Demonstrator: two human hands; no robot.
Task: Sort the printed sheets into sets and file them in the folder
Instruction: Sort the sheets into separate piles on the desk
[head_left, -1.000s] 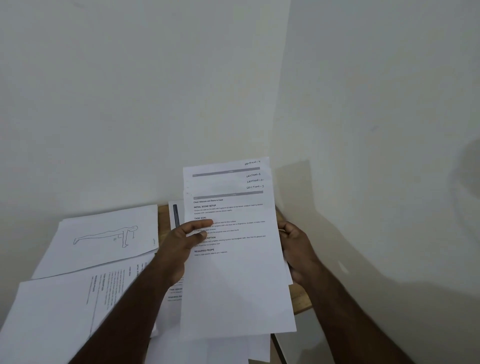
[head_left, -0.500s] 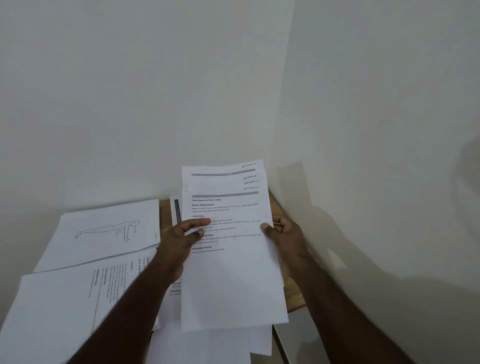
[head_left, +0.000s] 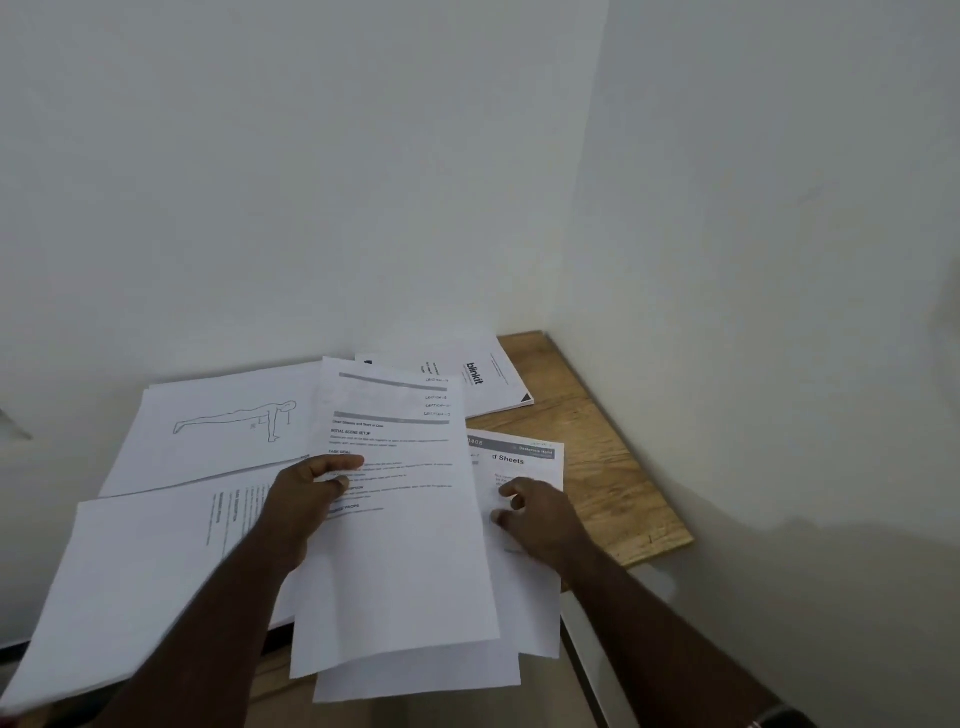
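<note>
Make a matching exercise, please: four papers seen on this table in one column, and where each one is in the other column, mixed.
Papers
1. stack with handwritten section labels
2. plank drawing sheet
3. blinkit sheet
4. sheet with grey header

Places
A. far end of the wooden table, near the wall corner
B. under the right hand
C. gripped by the left hand
D. far left, by the wall

Pairs: 1-C, 2-D, 3-A, 4-B
</note>
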